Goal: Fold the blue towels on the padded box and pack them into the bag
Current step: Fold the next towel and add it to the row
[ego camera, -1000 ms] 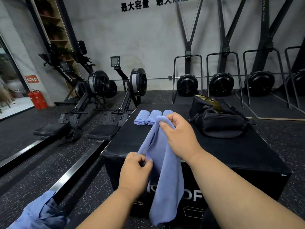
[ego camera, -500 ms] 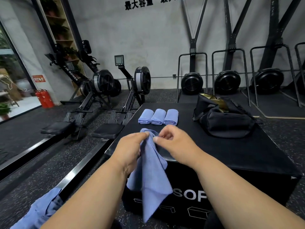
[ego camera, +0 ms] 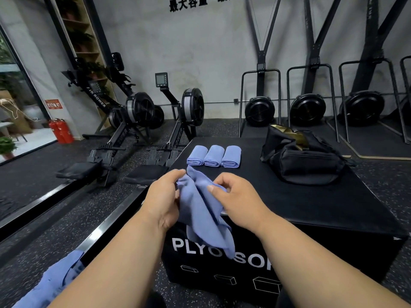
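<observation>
Both hands pinch one loose blue towel (ego camera: 201,210) at its top, above the near left edge of the box (ego camera: 311,205): the left hand (ego camera: 163,200) grips the upper left fold with curled fingers, the right hand (ego camera: 236,200) nips the cloth between thumb and forefinger at the towel's two o'clock. Most of the right fingertips are hidden behind the cloth, and the left palm covers the fold it holds, so how much fabric sits in either grip cannot be told. The towel hangs crumpled over the box's front face, covering part of the white lettering there; the end of that lettering is cut by the right forearm. At seven o'clock of the hands, at the frame's lower left corner, lies a heap of blue cloth (ego camera: 55,278), cut off by the edge and partly behind the left forearm; how many pieces it holds cannot be made out. Beyond the hands, at twelve o'clock, three folded towels (ego camera: 214,156) lie side by side in one row on the box top, touching each other. At two o'clock sits one black bag (ego camera: 304,161), mouth open, with a gold lining showing; its inside is not visible. Farther off stand two rowers (ego camera: 142,121) at ten o'clock and two red extinguishers (ego camera: 61,131) at nine.
</observation>
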The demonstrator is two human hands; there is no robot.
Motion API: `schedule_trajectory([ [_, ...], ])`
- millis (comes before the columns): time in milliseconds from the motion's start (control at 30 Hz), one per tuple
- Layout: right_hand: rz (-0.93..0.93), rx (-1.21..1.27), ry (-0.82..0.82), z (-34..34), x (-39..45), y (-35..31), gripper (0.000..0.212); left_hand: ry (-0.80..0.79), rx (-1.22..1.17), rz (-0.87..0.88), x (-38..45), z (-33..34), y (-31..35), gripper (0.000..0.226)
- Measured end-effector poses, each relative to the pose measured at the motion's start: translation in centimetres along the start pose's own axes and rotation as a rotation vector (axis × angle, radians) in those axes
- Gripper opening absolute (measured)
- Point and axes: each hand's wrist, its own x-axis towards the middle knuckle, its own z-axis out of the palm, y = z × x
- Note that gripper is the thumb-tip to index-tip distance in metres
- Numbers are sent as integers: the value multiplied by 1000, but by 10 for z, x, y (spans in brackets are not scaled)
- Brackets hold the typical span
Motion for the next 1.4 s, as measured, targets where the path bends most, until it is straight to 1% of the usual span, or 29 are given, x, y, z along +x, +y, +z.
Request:
schedule_trajectory([
  [33, -2, 10, 29, -1, 0, -1, 21, -17, -15, -16, -1, -1, 1, 4],
  [67, -8, 20, 39, -1, 0, -1, 21, -46, -29, -38, -1, -2, 0, 8],
  [133, -27, 24, 5, -1, -1, -3, 21, -121, -61, -81, -11, 0, 5, 15],
  [200, -33, 24, -24, 3, -3, -2, 22, -187, -90, -88, -20, 2, 8, 19],
  [400, 28, 143, -36, 3, -2, 2, 17, -378, -269, -136, -16, -4, 5, 5],
  [500, 40, 189, -38, 2, -3, -1, 17, -429, -314, -149, -8, -6, 0, 17],
  [567, 51, 225, -44, 3, -4, -4, 19, -463, -300, -144, -9, -4, 0, 18],
  [667, 53, 184, -17, 2, -4, -4, 21, -495, -270, -124, -19, 1, 3, 16],
  [700, 66, 178, 2, 2, -4, -5, 21, -491, -257, -110, -21, 2, 3, 15],
  [733, 88, 191, 25, 2, -4, -5, 22, -468, -232, -88, -22, 2, 2, 22],
  [800, 137, 256, 78, 4, -2, -5, 25, -385, -103, -28, -21, 2, -2, 44],
  [833, 157, 293, 116, 4, -1, -6, 26, -333, 21, 26, -19, 1, -6, 52],
  [867, 175, 336, 153, 5, 0, -6, 26, -296, 185, 107, -21, 0, -11, 55],
  [933, 206, 420, 207, 3, 2, -6, 24, -298, 482, 265, -26, -1, -24, 52],
  [967, 220, 439, 224, 3, 3, -8, 25, -309, 566, 305, -29, -1, -32, 50],
  [1033, 236, 443, 248, 4, 4, -8, 26, -318, 647, 350, -36, -2, -45, 51],
  [1133, 248, 430, 267, 5, 5, -9, 25, -255, 807, 457, -37, -4, -56, 58],
  [1167, 245, 427, 270, 5, 5, -10, 26, -224, 841, 495, -38, -4, -56, 56],
  [1200, 244, 423, 272, 6, 6, -11, 27, -193, 834, 534, -38, -4, -57, 48],
  [1300, 252, 448, 270, 7, 6, -14, 32, -142, 755, 626, -42, 0, -53, 9],
  [1333, 258, 467, 261, 7, 5, -15, 35, -123, 727, 620, -44, 1, -51, 4],
  [1400, 285, 480, 243, 7, 4, -14, 39, -28, 673, 560, -41, 1, -48, 17],
])
